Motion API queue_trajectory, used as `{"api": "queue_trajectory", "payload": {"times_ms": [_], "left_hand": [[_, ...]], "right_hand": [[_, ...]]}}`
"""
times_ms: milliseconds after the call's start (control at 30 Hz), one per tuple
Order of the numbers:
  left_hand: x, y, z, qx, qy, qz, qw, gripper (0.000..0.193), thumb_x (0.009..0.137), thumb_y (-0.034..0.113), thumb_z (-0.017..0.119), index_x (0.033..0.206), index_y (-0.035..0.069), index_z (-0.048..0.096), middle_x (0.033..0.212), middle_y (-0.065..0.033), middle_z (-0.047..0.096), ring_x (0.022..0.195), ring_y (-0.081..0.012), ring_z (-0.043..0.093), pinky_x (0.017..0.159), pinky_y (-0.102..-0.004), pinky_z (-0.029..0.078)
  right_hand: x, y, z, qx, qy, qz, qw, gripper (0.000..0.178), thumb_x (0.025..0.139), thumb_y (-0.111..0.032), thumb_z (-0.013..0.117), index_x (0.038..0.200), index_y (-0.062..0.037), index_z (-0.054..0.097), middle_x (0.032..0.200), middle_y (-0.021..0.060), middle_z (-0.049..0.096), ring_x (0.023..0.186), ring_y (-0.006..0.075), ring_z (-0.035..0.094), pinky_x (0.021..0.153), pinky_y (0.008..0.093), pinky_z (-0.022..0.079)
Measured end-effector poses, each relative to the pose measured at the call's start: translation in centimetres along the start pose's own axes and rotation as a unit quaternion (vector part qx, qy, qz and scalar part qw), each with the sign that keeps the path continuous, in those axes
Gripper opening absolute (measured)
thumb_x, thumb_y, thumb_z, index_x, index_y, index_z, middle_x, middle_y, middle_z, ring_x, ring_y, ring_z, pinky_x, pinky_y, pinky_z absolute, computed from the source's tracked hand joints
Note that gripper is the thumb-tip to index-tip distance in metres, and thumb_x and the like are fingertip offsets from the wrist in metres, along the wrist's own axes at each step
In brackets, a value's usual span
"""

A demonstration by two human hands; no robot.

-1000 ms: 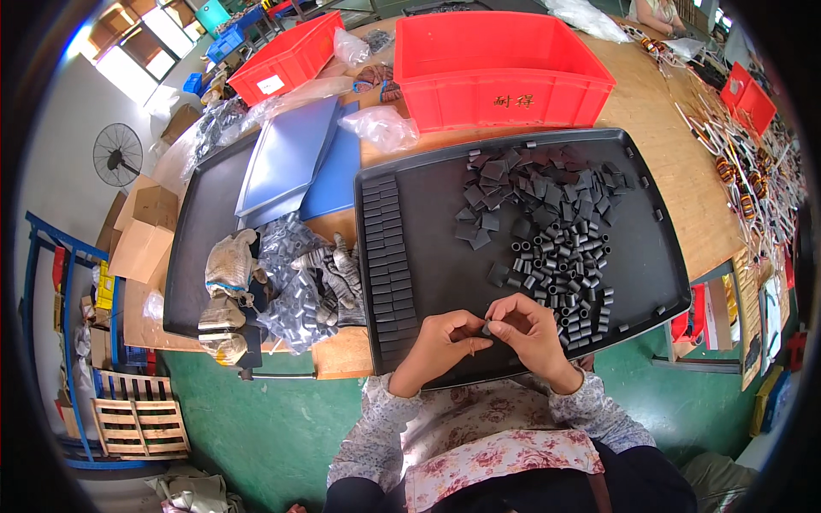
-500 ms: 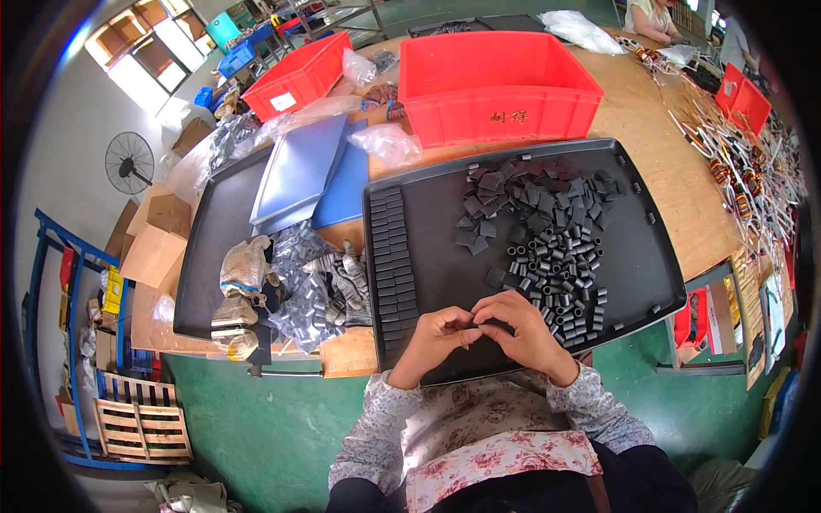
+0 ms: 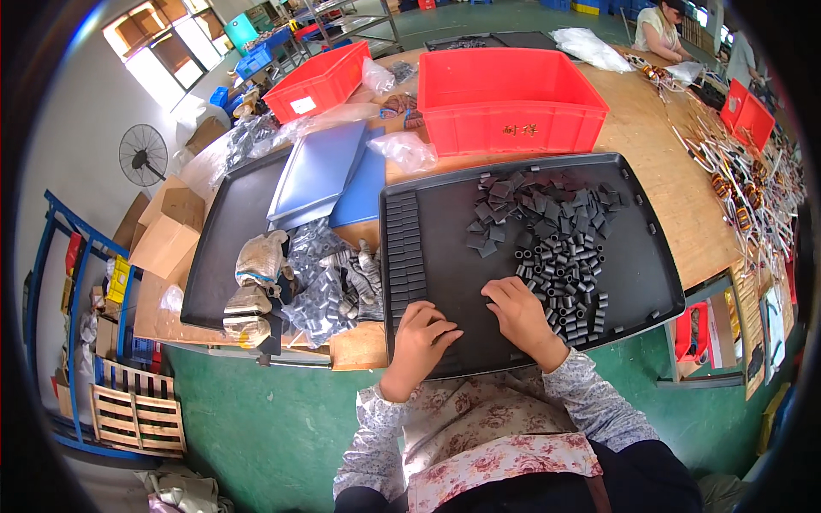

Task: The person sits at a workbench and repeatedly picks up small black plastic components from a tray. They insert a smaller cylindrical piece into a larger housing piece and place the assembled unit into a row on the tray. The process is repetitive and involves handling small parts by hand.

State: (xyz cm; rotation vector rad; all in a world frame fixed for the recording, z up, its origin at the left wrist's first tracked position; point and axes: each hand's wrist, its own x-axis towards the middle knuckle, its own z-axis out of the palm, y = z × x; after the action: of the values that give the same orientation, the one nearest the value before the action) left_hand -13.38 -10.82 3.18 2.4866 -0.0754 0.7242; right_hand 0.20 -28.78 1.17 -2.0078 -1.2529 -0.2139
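Observation:
A large black tray (image 3: pixel 466 286) lies in front of me. Along its left side, small black blocks (image 3: pixel 405 248) lie in neat rows. My left hand (image 3: pixel 419 344) is at the near end of these rows, its fingers bent together; whatever they pinch is hidden. My right hand (image 3: pixel 518 316) hovers over the tray's middle, left of a heap of short black tubes (image 3: pixel 560 278). Its fingers are curled in, and I cannot make out anything between them. Beyond the tubes is a loose pile of flat black square pieces (image 3: pixel 539 201).
A big red bin (image 3: pixel 513 103) stands behind the tray, with a smaller red bin (image 3: pixel 316 81) to its left. Blue sheets (image 3: pixel 321 175), work gloves (image 3: pixel 258 261) and a bag of tubes (image 3: pixel 316 291) lie left. Wired coils (image 3: pixel 748 184) and a seated person (image 3: pixel 658 34) are right.
My hands, together over the tray's near edge before, are now apart. The left has gone left to the rows of blocks; the right has lifted slightly away and up. The view has shifted a little.

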Motion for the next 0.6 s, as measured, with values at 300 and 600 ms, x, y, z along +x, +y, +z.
{"api": "queue_trajectory", "payload": {"times_ms": [300,600], "left_hand": [[3.3,-0.4,1.2,-0.044,-0.041,0.014,0.998,0.035,0.069,0.006,0.081,0.102,0.006,0.07,0.096,-0.0085,0.064,0.097,-0.0308,0.059,0.083,-0.0392,0.051],[7.4,-2.2,4.7,-0.203,-0.199,0.065,0.957,0.017,0.077,-0.001,0.071,0.091,0.002,0.061,0.098,-0.0097,0.062,0.094,-0.0284,0.059,0.078,-0.0367,0.053]], "right_hand": [[0.3,-0.9,-0.3,0.061,0.014,0.016,0.998,0.032,0.079,0.003,0.071,0.108,-0.0025,0.059,0.106,0.0126,0.065,0.097,0.0335,0.063,0.083,0.0414,0.053],[-0.9,-2.1,-3.2,0.015,0.021,0.071,0.997,0.046,0.076,-0.003,0.077,0.117,-0.0005,0.057,0.111,0.0177,0.063,0.101,0.037,0.062,0.087,0.0423,0.052]]}}
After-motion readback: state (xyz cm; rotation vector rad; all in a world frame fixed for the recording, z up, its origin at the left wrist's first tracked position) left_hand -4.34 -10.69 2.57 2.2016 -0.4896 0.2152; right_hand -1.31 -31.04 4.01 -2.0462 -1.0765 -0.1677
